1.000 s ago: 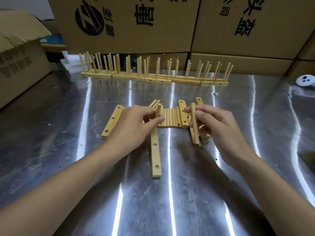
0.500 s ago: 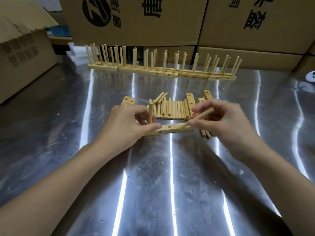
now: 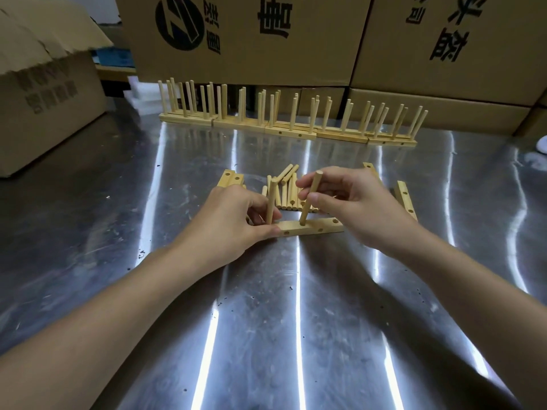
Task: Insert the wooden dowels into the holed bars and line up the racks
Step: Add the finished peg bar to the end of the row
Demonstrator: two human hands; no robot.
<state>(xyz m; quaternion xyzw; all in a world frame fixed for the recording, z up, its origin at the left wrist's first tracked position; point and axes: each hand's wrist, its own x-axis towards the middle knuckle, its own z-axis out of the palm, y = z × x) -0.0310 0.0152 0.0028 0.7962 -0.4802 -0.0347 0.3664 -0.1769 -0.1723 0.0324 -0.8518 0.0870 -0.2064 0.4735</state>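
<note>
Your left hand (image 3: 233, 220) pinches the bar (image 3: 322, 226) steady; hold your right hand's (image 3: 358, 202) pinched dowel (image 3: 316, 180) plumb, then press straight down.

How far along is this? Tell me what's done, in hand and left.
Done: a row of finished racks stands lined up at the back. In hand: the left hand grips a bar with a first dowel standing in it; the right hand pinches a second dowel at the next hole. Left: one open hole, loose dowels and spare bars.
</note>
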